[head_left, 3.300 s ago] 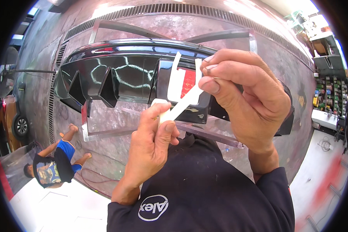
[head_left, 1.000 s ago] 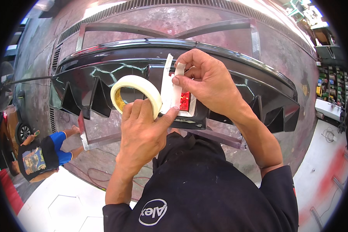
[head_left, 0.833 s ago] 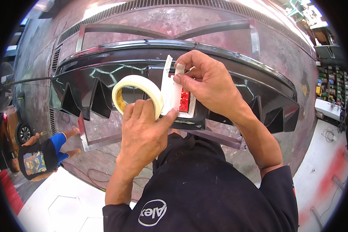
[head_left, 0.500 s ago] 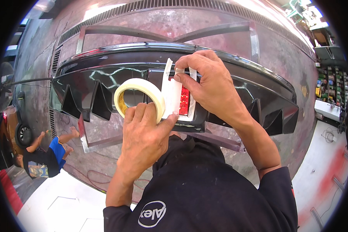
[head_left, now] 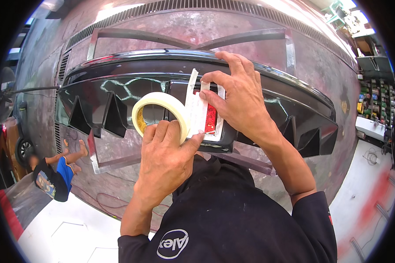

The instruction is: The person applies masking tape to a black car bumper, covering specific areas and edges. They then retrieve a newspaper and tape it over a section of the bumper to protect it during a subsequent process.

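Observation:
In front of me lies a long black car bumper point(head_left: 136, 66) with angular fins and pale green chalk-like lines. A red lamp point(head_left: 211, 119) sits in its middle, bordered by white tape. My left hand point(head_left: 167, 149) grips a roll of cream masking tape point(head_left: 162, 98), thumb pressed at the lamp's near edge. From the roll, a tape strip point(head_left: 196, 109) covers the lamp's left part, its far end sticking up past the lamp. My right hand point(head_left: 245, 103) has thumb and index finger against the tape's far part, other fingers spread toward the bumper's upper edge.
A metal stand point(head_left: 289, 55) supports the bumper. Beyond it runs a floor drain grate point(head_left: 232, 9). At left, another person point(head_left: 52, 177) is low to the floor near a car wheel. White panels point(head_left: 70, 219) lie at lower left; shelves with cans point(head_left: 379, 98) stand at right.
My right hand's fingers have spread from a pinch, the middle ones reaching to the bumper's upper edge. The tape roll shifted slightly right. The other person has moved a little.

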`<state>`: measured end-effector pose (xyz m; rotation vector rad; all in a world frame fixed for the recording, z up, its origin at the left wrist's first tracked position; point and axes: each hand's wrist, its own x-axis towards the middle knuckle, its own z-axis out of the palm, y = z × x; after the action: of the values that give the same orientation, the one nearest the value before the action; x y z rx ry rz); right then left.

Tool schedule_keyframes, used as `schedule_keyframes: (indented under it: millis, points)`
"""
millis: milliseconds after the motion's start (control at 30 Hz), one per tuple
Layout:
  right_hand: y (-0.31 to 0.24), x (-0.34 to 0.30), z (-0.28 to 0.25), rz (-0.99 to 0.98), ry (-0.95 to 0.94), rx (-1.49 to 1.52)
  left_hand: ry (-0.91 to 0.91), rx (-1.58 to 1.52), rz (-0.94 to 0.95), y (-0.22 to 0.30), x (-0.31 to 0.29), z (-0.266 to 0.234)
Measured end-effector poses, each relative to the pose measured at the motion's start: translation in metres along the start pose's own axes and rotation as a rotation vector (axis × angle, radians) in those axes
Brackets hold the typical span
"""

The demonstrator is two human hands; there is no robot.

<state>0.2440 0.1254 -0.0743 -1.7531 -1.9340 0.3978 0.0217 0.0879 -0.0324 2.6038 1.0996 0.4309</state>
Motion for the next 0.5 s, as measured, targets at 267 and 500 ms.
schedule_keyframes:
  millis: [267,500]
  points:
    - [0.005,0.004,0.002,0.081,0.004,-0.096,-0.005,0.015,0.018,0.0,0.003,-0.002]
    - [0.013,0.016,0.01,0.03,0.087,-0.167,-0.006,0.017,0.024,0.002,0.01,-0.003]
